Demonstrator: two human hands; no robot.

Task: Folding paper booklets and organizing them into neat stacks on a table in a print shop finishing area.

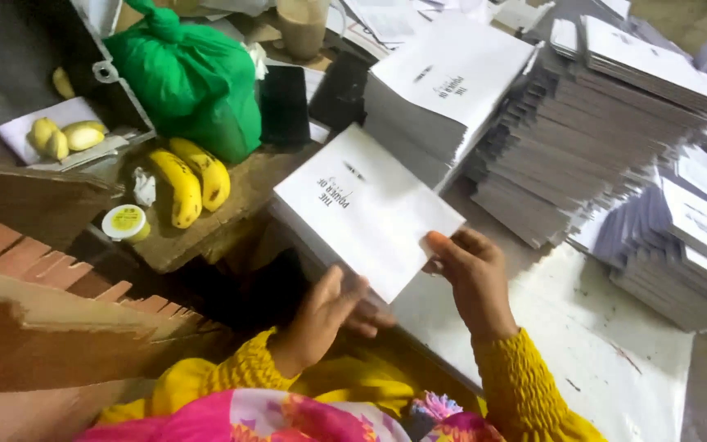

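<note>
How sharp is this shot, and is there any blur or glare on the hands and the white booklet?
Head view: left hand slightly motion-blurred, right hand clearer; white booklet evenly lit, no glare; stacks soften toward the right edge.

Partly hidden beneath white booklet (366,209): left hand's (329,315) fingers. Cut off at top edge: brown cup (302,24).

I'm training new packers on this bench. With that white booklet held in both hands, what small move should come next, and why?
Probably lift the white booklet clear and carry it toward the tall stack behind. Both the left hand and right hand grip its near edge, and it sits tilted over other sheets.
</note>
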